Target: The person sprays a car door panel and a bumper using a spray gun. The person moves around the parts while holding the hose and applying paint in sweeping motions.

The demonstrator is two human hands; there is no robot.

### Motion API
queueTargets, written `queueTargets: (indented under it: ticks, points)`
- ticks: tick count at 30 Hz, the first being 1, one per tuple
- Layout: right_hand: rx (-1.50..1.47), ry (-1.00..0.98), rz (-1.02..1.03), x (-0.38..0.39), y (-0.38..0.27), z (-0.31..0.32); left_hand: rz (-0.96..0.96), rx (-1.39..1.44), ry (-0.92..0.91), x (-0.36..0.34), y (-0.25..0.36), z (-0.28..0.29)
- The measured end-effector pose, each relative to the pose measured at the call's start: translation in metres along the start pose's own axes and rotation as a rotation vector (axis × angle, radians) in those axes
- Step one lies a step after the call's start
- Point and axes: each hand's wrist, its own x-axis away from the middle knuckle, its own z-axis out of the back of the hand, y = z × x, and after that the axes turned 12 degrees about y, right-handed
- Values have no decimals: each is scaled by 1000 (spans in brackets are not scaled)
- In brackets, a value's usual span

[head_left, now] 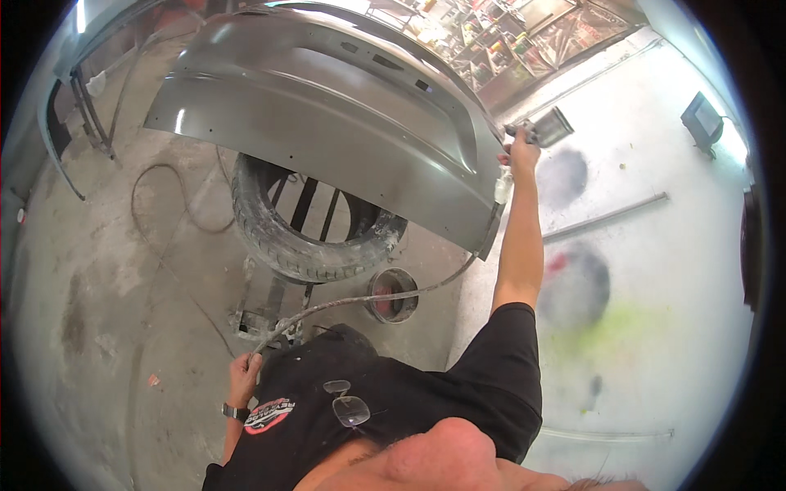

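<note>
A grey-painted car body panel (327,123), much like a boot lid, lies raised in front of me with holes along its far part. At its right edge my right hand (521,155) is closed round a spray gun (547,128) with a cylindrical cup. Below that hand, an air hose (352,303) drops from a pale fitting (503,186) and sweeps back toward me. My left hand (244,375), low at my left side, is closed on this hose, clear of the panel.
Under the panel are a dusty tyre (315,260) and a metal stand (307,204). A round tin (393,296) stands on the floor. A thin cable (155,254) loops at left. To the right are a paint-stained white wall (639,245) and a lamp (702,123).
</note>
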Motion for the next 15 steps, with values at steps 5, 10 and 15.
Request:
queueTargets:
  ticks: [5, 10, 15]
  points:
    - [25, 127, -12, -5, 5, 26, 1, -3, -77, -14, 15, 1]
    - [-32, -128, -28, 29, -16, -8, 4, -6, -43, -14, 23, 3]
    - [-217, -503, -37, 37, -32, -7, -26, -55, -28, -12, 24, -4]
